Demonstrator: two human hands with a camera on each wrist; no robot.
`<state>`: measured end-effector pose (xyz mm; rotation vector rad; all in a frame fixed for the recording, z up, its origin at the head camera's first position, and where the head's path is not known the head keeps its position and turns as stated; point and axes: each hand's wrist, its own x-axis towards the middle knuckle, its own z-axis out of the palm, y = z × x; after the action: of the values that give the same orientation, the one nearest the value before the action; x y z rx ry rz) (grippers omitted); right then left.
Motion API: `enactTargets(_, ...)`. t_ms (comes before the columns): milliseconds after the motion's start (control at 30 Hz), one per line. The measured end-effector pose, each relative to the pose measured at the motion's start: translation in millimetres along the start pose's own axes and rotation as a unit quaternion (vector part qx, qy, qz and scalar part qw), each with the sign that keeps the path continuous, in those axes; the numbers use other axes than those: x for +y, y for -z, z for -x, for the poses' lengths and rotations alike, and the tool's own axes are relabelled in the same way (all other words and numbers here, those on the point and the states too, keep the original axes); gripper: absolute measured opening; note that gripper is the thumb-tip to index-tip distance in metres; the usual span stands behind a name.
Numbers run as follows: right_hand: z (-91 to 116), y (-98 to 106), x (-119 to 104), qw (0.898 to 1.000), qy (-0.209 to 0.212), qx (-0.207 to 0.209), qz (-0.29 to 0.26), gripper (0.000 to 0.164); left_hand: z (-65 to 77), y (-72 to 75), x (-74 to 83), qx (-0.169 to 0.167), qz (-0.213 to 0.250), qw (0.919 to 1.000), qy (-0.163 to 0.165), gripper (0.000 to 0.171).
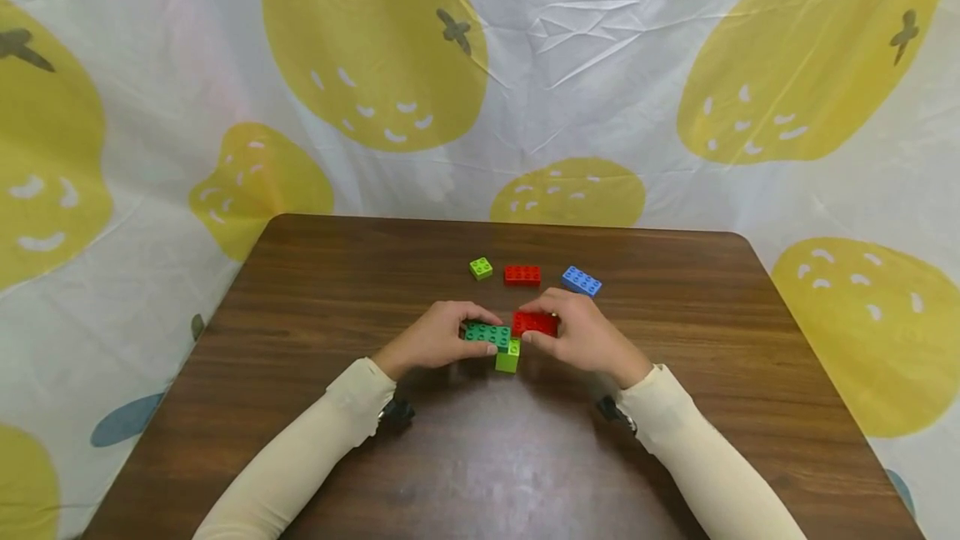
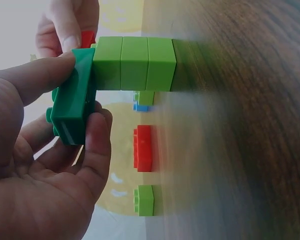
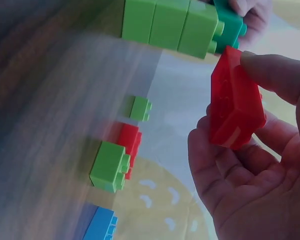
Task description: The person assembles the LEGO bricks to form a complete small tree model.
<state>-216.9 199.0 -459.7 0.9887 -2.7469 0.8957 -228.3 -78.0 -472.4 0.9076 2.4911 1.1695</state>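
Note:
A stack of three small lime green blocks stands upright on the table. My left hand grips a dark green building block between thumb and fingers, one end of it at the top of the stack. In the right wrist view, studs still show on the other part of the stack's top. My right hand pinches a red building block, tilted, its near end close beside the exposed studs. Whether the red block touches the stack or the dark green block is hard to tell.
Behind the hands on the brown table lie a small lime block, another red block and a blue block. The right wrist view shows one more lime block. A patterned cloth hangs behind.

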Motion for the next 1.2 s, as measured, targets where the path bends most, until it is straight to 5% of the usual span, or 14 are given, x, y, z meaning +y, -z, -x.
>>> enactTargets(467, 14.0, -7.3, -10.1, 0.999, 0.008, -0.017, -0.027, 0.032, -1.7, -2.3, -1.1, 0.003, 0.004, 1.0000, 0.001, 0.038)
enactTargets(900, 14.0, -8.1, -10.8, 0.999, 0.020, -0.008, -0.025, 0.032, -2.6, -2.6, -1.0, 0.009, 0.002, 0.9999, 0.005, 0.037)
enactTargets(1200, 8.8, -9.0, -10.6, 0.999, 0.006, -0.037, -0.027, 0.031, -1.2, -2.2, -4.0, 0.006, 0.004, 1.0000, 0.005, 0.038)
